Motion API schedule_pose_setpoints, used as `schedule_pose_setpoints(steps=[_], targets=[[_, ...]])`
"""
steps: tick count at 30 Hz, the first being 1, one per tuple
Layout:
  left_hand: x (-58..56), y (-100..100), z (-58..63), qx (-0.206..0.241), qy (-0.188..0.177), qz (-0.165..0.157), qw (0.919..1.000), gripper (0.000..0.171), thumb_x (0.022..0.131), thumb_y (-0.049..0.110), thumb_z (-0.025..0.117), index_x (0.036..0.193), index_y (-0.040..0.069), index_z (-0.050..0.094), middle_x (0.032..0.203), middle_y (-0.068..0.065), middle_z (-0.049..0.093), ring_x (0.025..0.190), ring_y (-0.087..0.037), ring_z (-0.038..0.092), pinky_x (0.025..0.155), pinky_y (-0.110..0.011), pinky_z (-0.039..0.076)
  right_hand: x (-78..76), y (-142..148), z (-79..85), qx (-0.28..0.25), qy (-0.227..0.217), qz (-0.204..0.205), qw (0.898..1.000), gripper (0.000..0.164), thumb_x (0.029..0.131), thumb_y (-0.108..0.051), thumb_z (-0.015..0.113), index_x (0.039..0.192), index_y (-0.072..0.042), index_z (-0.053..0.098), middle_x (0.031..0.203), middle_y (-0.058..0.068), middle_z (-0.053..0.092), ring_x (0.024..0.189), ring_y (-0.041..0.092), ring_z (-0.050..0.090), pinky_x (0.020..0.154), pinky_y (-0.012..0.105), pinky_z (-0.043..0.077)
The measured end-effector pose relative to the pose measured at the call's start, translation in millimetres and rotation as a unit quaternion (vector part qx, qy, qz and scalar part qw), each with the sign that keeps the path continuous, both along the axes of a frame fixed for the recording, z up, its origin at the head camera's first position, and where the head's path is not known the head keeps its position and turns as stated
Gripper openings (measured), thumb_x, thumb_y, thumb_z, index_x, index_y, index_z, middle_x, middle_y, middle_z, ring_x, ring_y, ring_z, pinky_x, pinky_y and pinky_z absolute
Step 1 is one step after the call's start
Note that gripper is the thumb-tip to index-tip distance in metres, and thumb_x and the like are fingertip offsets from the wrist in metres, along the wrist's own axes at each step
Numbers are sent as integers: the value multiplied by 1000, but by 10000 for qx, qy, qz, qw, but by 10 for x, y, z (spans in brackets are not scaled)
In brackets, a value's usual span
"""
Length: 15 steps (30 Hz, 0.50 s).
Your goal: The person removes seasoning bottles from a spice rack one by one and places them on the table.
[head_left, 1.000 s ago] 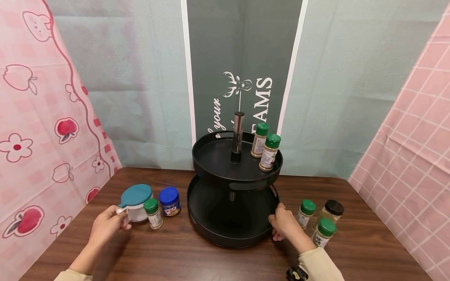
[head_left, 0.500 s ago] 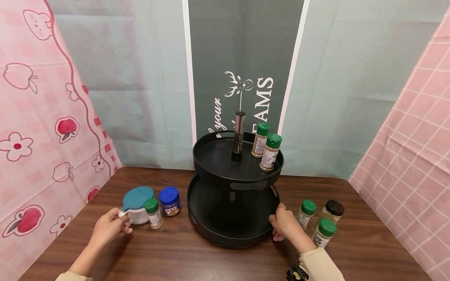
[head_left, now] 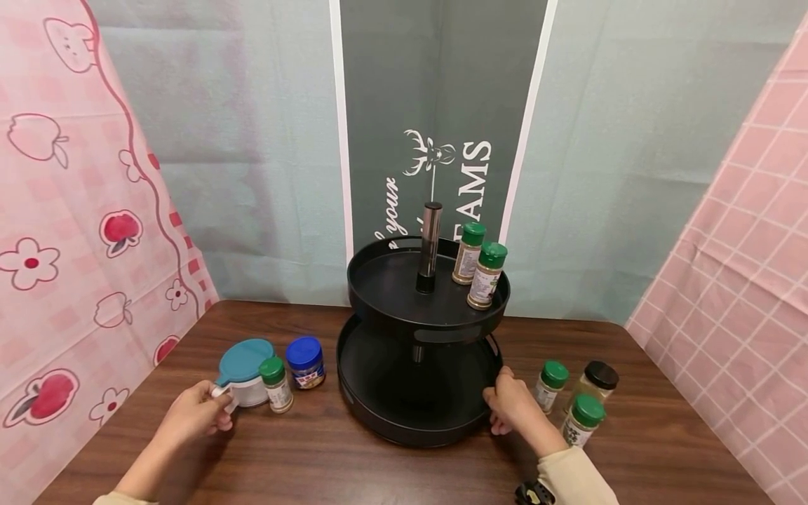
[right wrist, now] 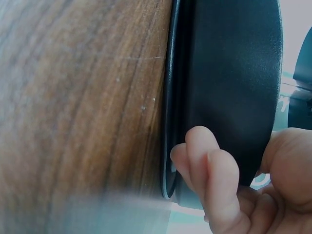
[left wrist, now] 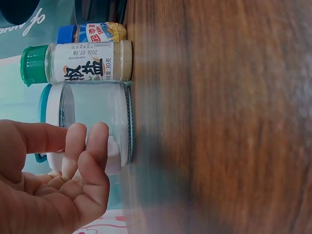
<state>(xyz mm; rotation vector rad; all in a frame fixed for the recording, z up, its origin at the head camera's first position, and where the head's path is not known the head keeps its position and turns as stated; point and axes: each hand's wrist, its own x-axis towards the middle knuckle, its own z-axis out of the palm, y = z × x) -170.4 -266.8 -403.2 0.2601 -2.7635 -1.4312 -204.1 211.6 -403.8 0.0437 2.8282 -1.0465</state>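
Note:
My left hand (head_left: 194, 415) pinches the white handle (head_left: 224, 397) of a clear container with a teal lid (head_left: 246, 359), which stands upright on the table. Beside that container are a green-capped seasoning shaker (head_left: 275, 386) and a blue-lidded jar (head_left: 306, 362). At the right, my right hand (head_left: 513, 401) grips the rim of the lower tray (head_left: 404, 429) of a black two-tier rack. In the right wrist view, its thumb is at the top edge and the fingers curl against the outer wall (right wrist: 229, 73). The upper tray (head_left: 391, 280) carries two green-capped shakers (head_left: 485, 277).
Right of the rack stand two more green-capped shakers (head_left: 583, 419) and a black-lidded jar (head_left: 596, 382), close to my right forearm. A metal post (head_left: 430, 242) rises through the rack. Fabric hangs behind and at both sides of the wooden table (head_left: 341, 477).
The teal-lidded container has shifted slightly toward me, with my left hand on its handle throughout. My right hand and the rack look unchanged.

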Motion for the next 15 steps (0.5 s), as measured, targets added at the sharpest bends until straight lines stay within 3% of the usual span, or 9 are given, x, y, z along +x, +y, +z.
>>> schedule_pose_setpoints(steps=[7,15], targets=[[27,-18,55,-243,53,-170,9995,17,87,10,53,84,-6,47,58,-3,59,55,-18,60,46,-29,49,9,-4,-6,-29,-3,12,10000,64,89,-7,43,132,21,5,51,10,55,40,20,54,39,32,49],[73,-87,175,-1066,75,-285,9939,33,86,23,58,95,-8,51,69,-3,62,60,-16,59,53,-32,46,4,1,-4,-12,7,35,10000,63,89,-7,43,132,21,6,51,10,55,40,20,54,39,33,49]])
